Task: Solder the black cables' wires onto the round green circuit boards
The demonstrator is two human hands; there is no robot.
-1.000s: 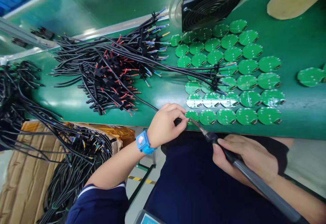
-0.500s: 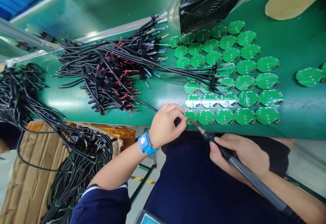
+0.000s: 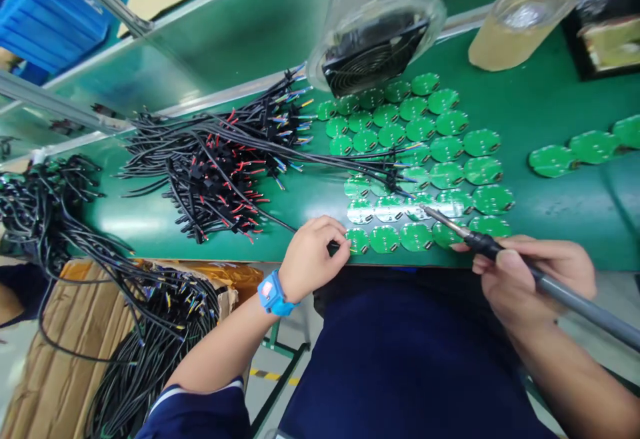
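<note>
Green surface (image 3: 575,216) carries rows of round green circuit boards (image 3: 415,236). Left hand (image 3: 315,258) pinches black wire (image 3: 332,246) at front-row board (image 3: 357,240); right hand (image 3: 530,272) grips soldering iron (image 3: 565,296), tip over boards. Risk: slipping tip burns wire or neighbouring boards.

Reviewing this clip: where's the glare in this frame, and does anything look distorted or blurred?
Head view: white glare streaks across the middle row of green circuit boards and the green bench mat; wide-angle curvature tilts the metal rail; the soldering iron looks sharp.
</note>
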